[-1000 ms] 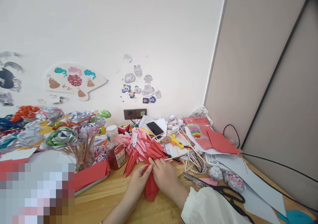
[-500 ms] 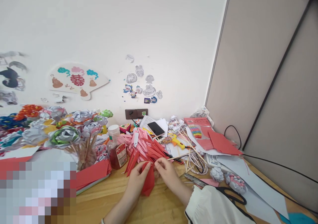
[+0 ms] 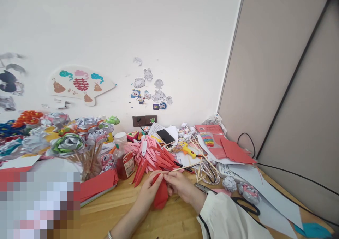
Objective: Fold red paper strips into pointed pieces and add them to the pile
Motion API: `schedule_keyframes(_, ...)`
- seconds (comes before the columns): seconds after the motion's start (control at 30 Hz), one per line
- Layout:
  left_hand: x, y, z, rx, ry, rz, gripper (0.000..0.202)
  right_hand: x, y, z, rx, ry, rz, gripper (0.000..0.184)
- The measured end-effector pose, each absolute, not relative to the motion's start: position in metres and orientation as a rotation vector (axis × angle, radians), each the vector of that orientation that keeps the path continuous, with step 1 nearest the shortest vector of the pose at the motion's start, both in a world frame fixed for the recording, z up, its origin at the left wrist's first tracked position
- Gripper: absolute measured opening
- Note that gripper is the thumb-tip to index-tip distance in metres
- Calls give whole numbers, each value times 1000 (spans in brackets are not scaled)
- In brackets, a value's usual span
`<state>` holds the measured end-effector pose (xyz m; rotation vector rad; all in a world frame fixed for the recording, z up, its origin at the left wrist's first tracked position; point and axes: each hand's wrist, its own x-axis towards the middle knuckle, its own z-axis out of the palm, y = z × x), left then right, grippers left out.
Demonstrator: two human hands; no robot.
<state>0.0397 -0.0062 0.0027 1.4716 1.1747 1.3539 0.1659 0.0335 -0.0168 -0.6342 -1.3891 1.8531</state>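
A piece of red paper (image 3: 160, 196) hangs from my two hands over the wooden table, its lower end drooping toward me. My left hand (image 3: 150, 189) pinches its upper part between thumb and fingers. My right hand (image 3: 179, 185) is closed at the paper's upper right edge, its fingertips meeting those of the left; the exact fold between them is hidden. Just beyond my hands lies a heap of folded red paper strips (image 3: 165, 159) with pink paper strips (image 3: 149, 150) behind it.
Paper flowers (image 3: 70, 143) crowd the left, beside a capped bottle (image 3: 122, 157). A phone (image 3: 165, 136) and a yellow glue gun (image 3: 188, 150) lie at the back. To the right are bead strings (image 3: 208, 173), black-handled scissors (image 3: 246, 205), red paper sheets (image 3: 235, 150) and a cable (image 3: 299, 175).
My right hand has curled in closer to my left, its fingers now behind the paper's edge. The red paper has turned slightly and its lower end swung right.
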Motion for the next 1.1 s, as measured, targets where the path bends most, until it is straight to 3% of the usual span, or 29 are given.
schedule_keyframes(0.23, 39, -5, -4, 1491, 1292, 1365, 40, 168, 33, -10, -651, -1490, 1709, 29)
schedule_keyframes(0.47, 34, -7, -3, 1734, 1634, 1363, 29, 168, 34, -8, -747, -1453, 1586, 31)
schedule_keyframes(0.93, 34, -12, -4, 2046, 1806, 945, 31, 166, 26, -10, -822, -1593, 1713, 37)
schedule_keyframes(1.1, 34, -13, -2, 2031, 1817, 975, 29, 168, 27, -7, -822, -1646, 1711, 32)
